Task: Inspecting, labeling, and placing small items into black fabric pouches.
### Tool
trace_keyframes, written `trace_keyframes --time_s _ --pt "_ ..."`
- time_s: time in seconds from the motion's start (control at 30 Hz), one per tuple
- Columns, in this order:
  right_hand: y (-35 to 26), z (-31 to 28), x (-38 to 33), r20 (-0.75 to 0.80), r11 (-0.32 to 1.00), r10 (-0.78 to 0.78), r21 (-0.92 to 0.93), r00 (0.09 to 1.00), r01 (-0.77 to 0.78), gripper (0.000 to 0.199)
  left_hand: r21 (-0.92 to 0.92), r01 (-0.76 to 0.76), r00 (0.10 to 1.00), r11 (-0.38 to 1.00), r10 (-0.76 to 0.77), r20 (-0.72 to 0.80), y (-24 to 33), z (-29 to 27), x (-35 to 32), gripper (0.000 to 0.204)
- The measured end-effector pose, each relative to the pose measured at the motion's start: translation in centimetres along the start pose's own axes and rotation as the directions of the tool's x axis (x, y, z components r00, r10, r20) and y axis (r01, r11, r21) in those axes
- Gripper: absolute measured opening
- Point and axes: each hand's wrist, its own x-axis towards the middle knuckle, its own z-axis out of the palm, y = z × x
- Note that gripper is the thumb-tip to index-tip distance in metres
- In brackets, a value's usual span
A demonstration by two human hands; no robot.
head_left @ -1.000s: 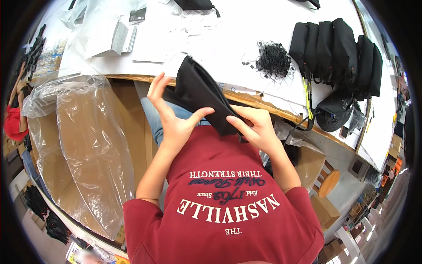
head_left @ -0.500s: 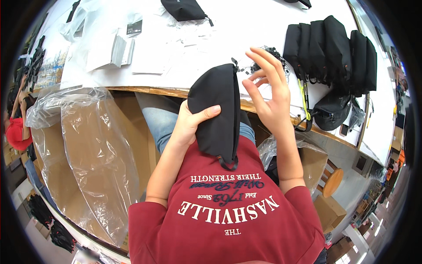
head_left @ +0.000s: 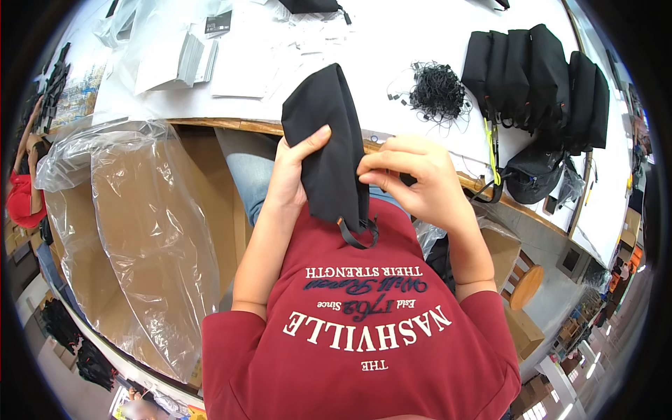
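Note:
A black fabric pouch [head_left: 323, 150] stands on end in front of my chest, with a zip edge along its right side and a loop strap at its lower end. My left hand [head_left: 292, 168] is closed around its left side, thumb across the front. With thumb and fingertips pinched together, my right hand [head_left: 409, 171] touches the zip edge about halfway down. The zip's pull does not show and may be inside that pinch.
A row of black pouches [head_left: 535, 77] stands at the right of the white table [head_left: 392, 42]. Nearer lie a tangle of black string tags [head_left: 439, 91] and a black bag [head_left: 528, 175]. Paper stacks [head_left: 189, 63] are at the left. A plastic-lined carton [head_left: 140, 231] is below.
My right hand has come down from open fingers near the pouch's top to a pinch at its zip edge. The pouch has shifted slightly up and left and turned a little.

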Motion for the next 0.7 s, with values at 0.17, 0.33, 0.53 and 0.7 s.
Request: trace_keyframes --time_s 0.17,0.33,0.53,0.7 --pt "-0.7 0.3 -0.5 0.203 0.996 -0.026 0.088 0.979 0.009 0.011 -0.151 0.023 1.0 0.988 -0.024 -0.004 0.5 -1.4 0.7 0.025" --pt "-0.8 0.6 -0.6 0.215 0.998 -0.053 0.055 0.975 0.042 0.011 -0.172 -0.013 0.999 0.985 0.019 0.032 0.5 -1.8 0.6 0.025" --pt "-1.3 0.9 -0.5 0.182 1.0 -0.019 -0.02 0.983 0.023 0.011 -0.186 -0.04 0.998 0.982 0.048 0.04 1.1 -1.8 0.4 0.026" --pt "-1.1 1.7 -0.8 0.122 0.995 -0.02 -0.093 0.992 0.032 0.011 -0.087 -0.099 0.995 0.991 0.1 0.013 1.2 -1.8 0.1 0.027"
